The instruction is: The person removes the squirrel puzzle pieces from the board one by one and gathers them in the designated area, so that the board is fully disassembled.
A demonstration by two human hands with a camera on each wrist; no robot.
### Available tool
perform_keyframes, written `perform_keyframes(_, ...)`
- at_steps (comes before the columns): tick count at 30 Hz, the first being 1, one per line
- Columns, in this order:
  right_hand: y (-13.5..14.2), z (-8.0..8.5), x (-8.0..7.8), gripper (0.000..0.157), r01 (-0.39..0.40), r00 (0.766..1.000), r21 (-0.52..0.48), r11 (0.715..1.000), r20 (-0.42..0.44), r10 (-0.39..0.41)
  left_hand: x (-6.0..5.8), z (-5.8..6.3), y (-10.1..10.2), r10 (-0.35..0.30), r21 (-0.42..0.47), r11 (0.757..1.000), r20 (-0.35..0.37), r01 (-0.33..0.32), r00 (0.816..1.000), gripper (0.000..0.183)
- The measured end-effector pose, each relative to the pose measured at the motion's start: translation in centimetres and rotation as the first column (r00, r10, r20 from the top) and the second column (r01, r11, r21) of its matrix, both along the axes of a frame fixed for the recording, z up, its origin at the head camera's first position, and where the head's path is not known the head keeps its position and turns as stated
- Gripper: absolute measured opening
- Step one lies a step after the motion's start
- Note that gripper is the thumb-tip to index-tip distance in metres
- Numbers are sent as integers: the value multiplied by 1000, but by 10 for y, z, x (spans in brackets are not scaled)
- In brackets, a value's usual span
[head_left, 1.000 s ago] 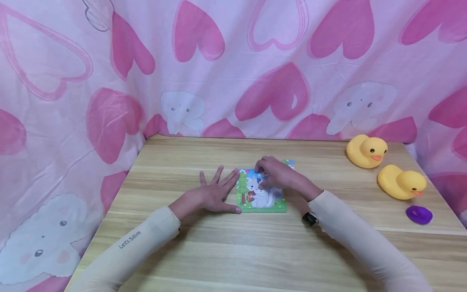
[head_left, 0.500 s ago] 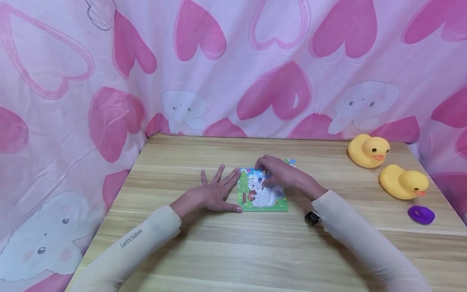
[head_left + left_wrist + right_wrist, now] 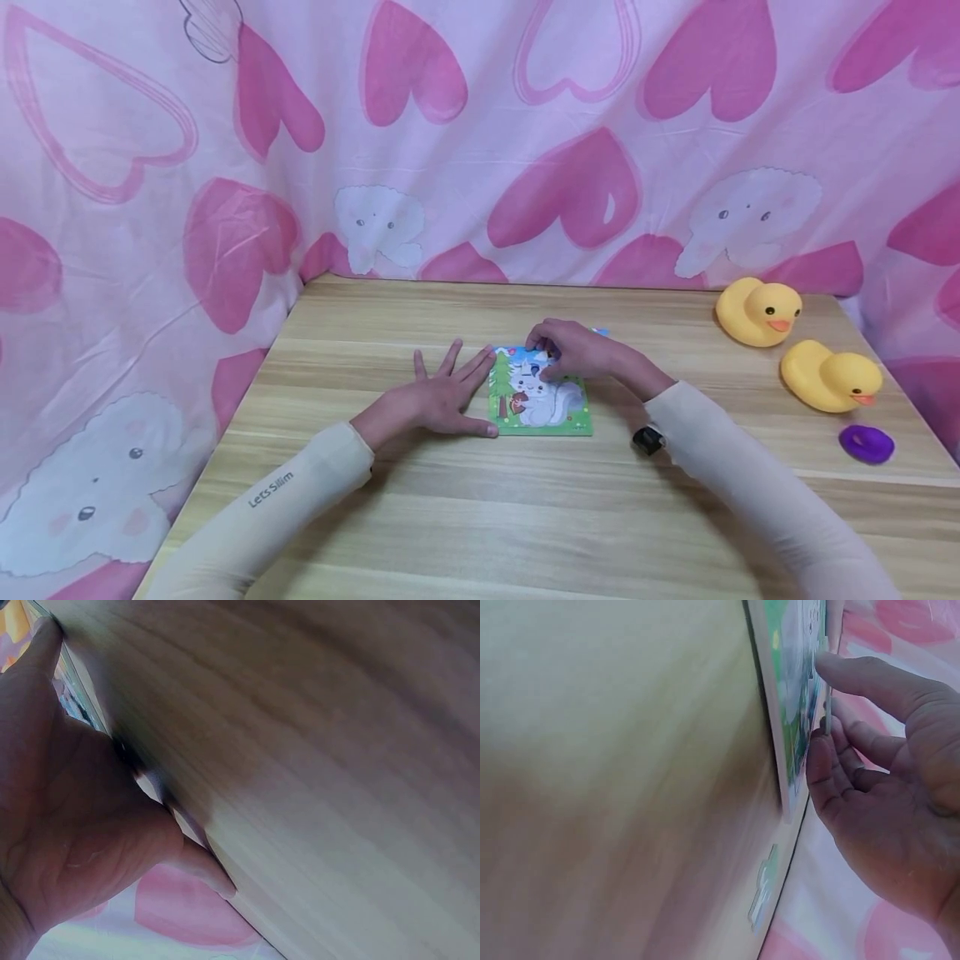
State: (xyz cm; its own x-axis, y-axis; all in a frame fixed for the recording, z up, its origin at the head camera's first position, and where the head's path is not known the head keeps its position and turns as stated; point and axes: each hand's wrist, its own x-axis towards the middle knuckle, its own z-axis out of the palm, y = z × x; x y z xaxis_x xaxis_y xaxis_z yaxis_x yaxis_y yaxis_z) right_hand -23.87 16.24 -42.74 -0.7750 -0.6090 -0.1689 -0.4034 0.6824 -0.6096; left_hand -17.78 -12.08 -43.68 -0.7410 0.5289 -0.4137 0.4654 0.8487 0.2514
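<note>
A small jigsaw puzzle (image 3: 540, 408) with a white squirrel picture lies on the table. My left hand (image 3: 438, 402) lies spread on the wood at its left side, fingertips and thumb at the board's left edge. In the left wrist view the left hand (image 3: 67, 802) appears palm-side against the tabletop. Over the puzzle's upper right part, my right hand (image 3: 573, 348) has curled fingers. From the right wrist view, the thumb and fingers of the right hand (image 3: 892, 750) pinch a thin puzzle piece (image 3: 827, 712), seen nearly edge-on at the board's surface.
A loose puzzle piece (image 3: 761, 892) lies on the table beyond the board, partly behind the right hand in the head view. Two yellow rubber ducks (image 3: 757, 312) and a purple ring-like object (image 3: 867, 444) stand at the right. A pink heart-patterned curtain (image 3: 450, 167) borders the table.
The right hand shifts slightly over the puzzle's upper part, covering more of the loose piece behind it. The left hand stays in place at the board's edge.
</note>
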Motion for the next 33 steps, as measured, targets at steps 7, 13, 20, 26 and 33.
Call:
perform_keyframes(7,17,4,3,45,50,997,-80,996,-53,-54,1,0,0,5,2,1000,5,-5,1000,121)
perform_keyframes(13,44,10,2,45,107,984,-88,990,-133,-118,1,-1,0,0,-1,1000,-1,0,1000,122)
perform_keyframes(20,79,8,3,47,191,972,-73,979,-128,-199,1,-2,0,0,4,1000,-2,0,1000,122)
perform_keyframes(26,104,3,10,46,223,965,-27,974,-134,-225,0,-2,-1,0,-1,1000,-5,0,1000,122)
perform_keyframes(33,128,-2,7,46,246,960,18,969,-144,-241,0,-3,-1,-3,0,1000,-16,3,1000,121)
